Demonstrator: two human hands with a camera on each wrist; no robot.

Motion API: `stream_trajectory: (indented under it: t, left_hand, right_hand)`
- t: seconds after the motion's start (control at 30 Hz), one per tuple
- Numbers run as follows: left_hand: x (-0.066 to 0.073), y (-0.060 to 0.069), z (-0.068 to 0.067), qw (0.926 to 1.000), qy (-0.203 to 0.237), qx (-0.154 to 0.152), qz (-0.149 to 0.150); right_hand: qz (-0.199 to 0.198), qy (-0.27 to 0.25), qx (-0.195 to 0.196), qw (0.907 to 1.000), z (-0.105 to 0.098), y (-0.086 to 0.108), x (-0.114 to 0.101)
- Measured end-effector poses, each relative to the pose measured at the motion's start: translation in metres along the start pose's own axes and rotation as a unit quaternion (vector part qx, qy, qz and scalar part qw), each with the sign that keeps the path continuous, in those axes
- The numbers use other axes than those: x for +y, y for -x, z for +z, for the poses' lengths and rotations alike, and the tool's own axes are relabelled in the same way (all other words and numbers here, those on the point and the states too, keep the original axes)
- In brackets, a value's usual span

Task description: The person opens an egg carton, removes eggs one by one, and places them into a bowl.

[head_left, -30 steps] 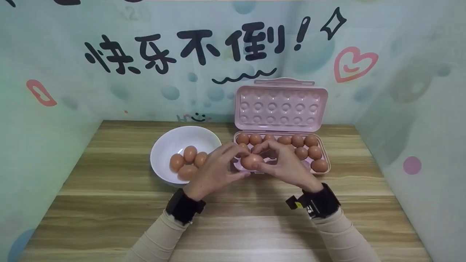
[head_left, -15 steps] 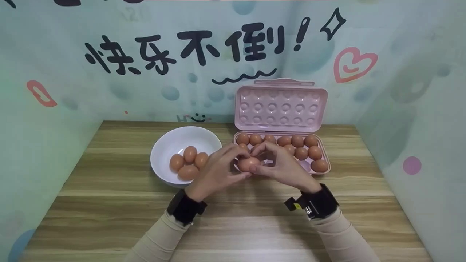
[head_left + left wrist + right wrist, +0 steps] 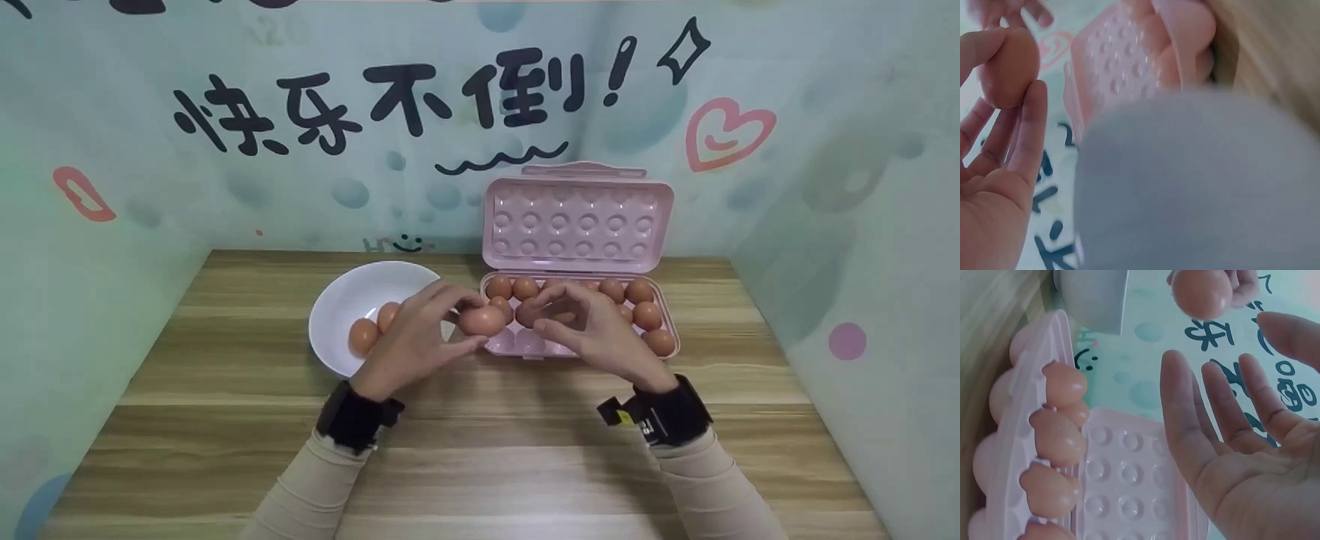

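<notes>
I am holding a brown egg (image 3: 482,322) in my left hand (image 3: 411,337), with my thumb and fingertips clamping its sides. Seen from the head camera, that egg is hanging between the bowl and the carton. My hands are staying apart: at three o'clock from the egg, my right hand (image 3: 600,334) is hovering over the carton, its fingers curving loosely, spread from the thumb and gripping nothing.

At nine o'clock from the held egg, a white bowl (image 3: 334,307) is sitting on the wood-grain table (image 3: 480,465); two loose eggs (image 3: 364,337) are showing in it, and my left hand is covering part of it. Also at three o'clock, the pink egg carton (image 3: 529,343) is holding rows of carton eggs (image 3: 648,316), its near row showing pink wells and one egg at the right end. Its dimpled lid (image 3: 579,223) is standing open toward one o'clock.
</notes>
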State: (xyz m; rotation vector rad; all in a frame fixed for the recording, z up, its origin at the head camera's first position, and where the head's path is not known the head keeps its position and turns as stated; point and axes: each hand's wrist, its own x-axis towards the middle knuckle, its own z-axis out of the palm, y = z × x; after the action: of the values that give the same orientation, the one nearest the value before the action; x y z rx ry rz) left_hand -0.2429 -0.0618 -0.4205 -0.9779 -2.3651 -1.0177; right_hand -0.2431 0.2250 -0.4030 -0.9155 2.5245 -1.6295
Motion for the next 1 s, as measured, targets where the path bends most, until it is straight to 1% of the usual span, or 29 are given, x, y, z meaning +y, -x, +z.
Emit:
stream_trajectory:
  t: [0.07, 0.17, 0.23, 0.37, 0.5, 0.53, 0.63, 0.73, 0.87, 0.93, 1.0]
  left_hand:
    - [-0.004, 0.0, -0.009, 0.9999, 0.003, 0.003, -0.01]
    - [-0.011, 0.001, -0.022, 0.9997, -0.009, 0.005, -0.023]
    - [-0.015, 0.002, -0.03, 0.9994, -0.014, 0.001, -0.032]
    - [-0.024, 0.004, -0.044, 0.9974, -0.038, -0.015, -0.059]
    - [-0.033, 0.009, -0.057, 0.9926, -0.08, -0.033, -0.086]
    - [-0.035, 0.01, -0.06, 0.9914, -0.085, -0.038, -0.092]
    - [-0.042, 0.015, -0.068, 0.9889, -0.078, -0.055, -0.114]
    - [-0.049, 0.02, -0.075, 0.9828, -0.072, -0.076, -0.152]
    - [-0.056, 0.024, -0.08, 0.9705, -0.082, -0.103, -0.202]
    - [-0.058, 0.026, -0.082, 0.9663, -0.087, -0.113, -0.214]
    - [-0.061, 0.028, -0.084, 0.9642, -0.085, -0.123, -0.219]
  right_hand:
    - [0.007, -0.002, 0.015, 0.9999, -0.005, 0.001, -0.001]
    - [0.019, 0.009, 0.034, 0.9992, -0.011, 0.001, -0.001]
    - [0.025, 0.019, 0.044, 0.9985, -0.014, 0.001, -0.001]
    - [0.031, 0.032, 0.058, 0.9974, -0.019, 0.002, 0.0]
    - [0.034, 0.047, 0.064, 0.9963, -0.021, 0.002, 0.002]
    - [0.035, 0.052, 0.065, 0.9959, -0.022, 0.002, 0.002]
    - [0.041, 0.063, 0.067, 0.9949, -0.023, 0.002, 0.001]
    - [0.045, 0.068, 0.068, 0.9944, -0.024, 0.002, 0.002]
    - [0.044, 0.07, 0.071, 0.9941, -0.025, 0.002, 0.003]
    - [0.039, 0.079, 0.074, 0.9934, -0.026, 0.002, 0.004]
    - [0.033, 0.093, 0.077, 0.9921, -0.027, 0.002, 0.006]
